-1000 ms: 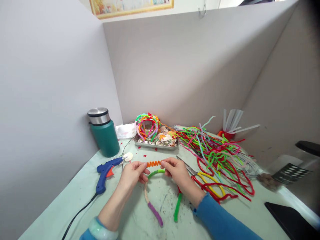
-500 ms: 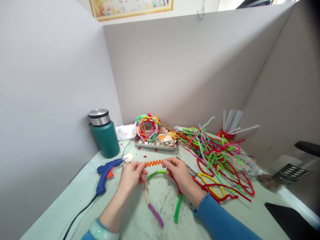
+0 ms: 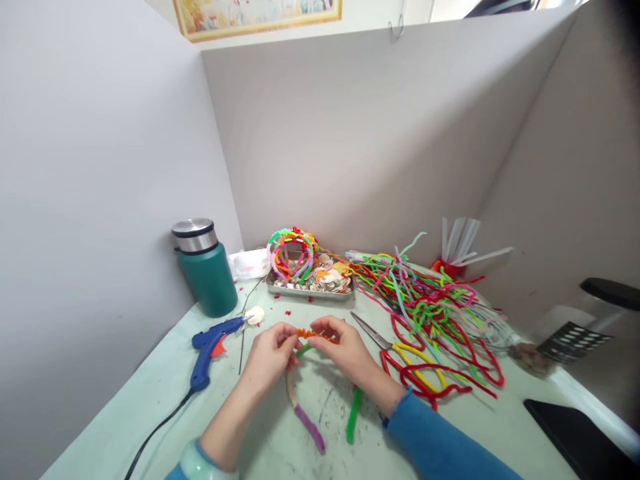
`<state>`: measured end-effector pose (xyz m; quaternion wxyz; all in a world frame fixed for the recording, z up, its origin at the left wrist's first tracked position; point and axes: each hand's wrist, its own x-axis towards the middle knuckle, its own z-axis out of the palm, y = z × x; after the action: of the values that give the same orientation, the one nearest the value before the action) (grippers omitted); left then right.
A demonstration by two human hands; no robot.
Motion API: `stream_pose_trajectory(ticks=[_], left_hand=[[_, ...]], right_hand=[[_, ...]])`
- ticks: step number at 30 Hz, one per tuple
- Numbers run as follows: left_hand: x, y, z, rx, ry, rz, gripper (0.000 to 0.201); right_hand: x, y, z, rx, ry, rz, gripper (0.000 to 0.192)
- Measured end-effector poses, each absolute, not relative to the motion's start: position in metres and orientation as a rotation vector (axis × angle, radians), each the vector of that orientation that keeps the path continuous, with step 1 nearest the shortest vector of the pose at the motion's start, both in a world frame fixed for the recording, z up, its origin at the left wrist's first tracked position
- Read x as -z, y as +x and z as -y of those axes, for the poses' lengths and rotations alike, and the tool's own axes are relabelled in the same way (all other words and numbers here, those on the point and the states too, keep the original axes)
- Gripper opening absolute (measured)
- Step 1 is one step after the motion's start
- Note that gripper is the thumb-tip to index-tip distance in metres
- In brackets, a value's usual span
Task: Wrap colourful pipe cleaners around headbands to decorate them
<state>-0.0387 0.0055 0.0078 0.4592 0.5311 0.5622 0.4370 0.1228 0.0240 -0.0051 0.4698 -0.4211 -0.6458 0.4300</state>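
Pipe cleaner (image 3: 314,333) orange, coiled; pinched between hands.

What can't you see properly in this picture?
All in the head view:
- Headband: its top is hidden behind the left hand and right hand.
- Orange coil: its ends are covered by fingers.
- Tray: the bits inside are too small to tell apart.
- Painting: cut off by the top edge.
- Dark object: cut off at the lower right corner.
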Motion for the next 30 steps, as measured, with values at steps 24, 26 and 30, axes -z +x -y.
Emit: stream_pose_trajectory(ticks=[24,26,30], left_hand=[[-0.023,-0.039,-0.001,-1.166,1.075,-1.362,0.043],[-0.023,-0.038,-0.001,-1.111,1.121,-1.35,0.049],[-0.019,-0.038,-0.002,-0.99,1.149,-1.323,0.034]], right_hand=[[-0.002,0.121,-0.021,-1.363,-1.034,1.355,0.011],[-0.004,0.12,-0.02,-1.351,-1.025,1.41,0.009],[-0.001,0.118,-0.019,-1.357,-0.981,1.447,0.011]])
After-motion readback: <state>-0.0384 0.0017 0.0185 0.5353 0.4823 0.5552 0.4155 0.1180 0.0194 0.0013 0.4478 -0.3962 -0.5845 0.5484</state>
